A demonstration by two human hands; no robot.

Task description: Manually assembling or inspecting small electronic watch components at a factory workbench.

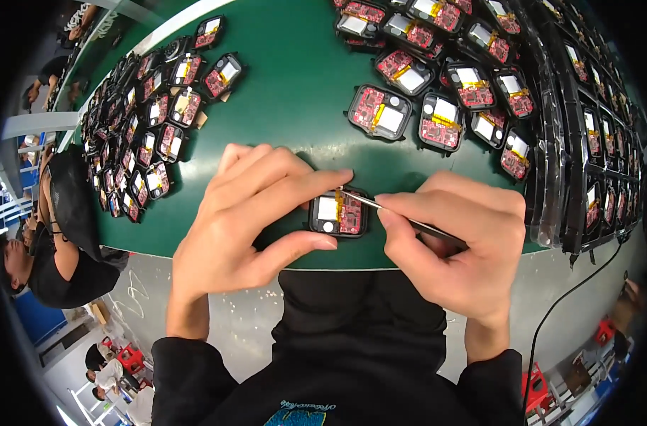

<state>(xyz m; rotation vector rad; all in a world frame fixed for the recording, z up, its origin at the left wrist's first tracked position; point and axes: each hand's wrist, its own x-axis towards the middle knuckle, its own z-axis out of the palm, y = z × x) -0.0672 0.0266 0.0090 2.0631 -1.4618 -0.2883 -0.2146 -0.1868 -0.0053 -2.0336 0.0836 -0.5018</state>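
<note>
Bright light; pale glare on the green tabletop (288, 78); bent edges, black corners.

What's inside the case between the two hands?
The case shows a red board, white block, yellow strip and white disc. Tweezers hide a bit at upper right; anything beneath the board and block is covered.

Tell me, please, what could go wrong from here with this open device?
The thin metal tool in the right hand could slip and damage the yellow strip or the red board. Its tip is close to the left hand, which might get pricked. The open device lies near the front edge of the green table, so a bump could knock it off.
</note>
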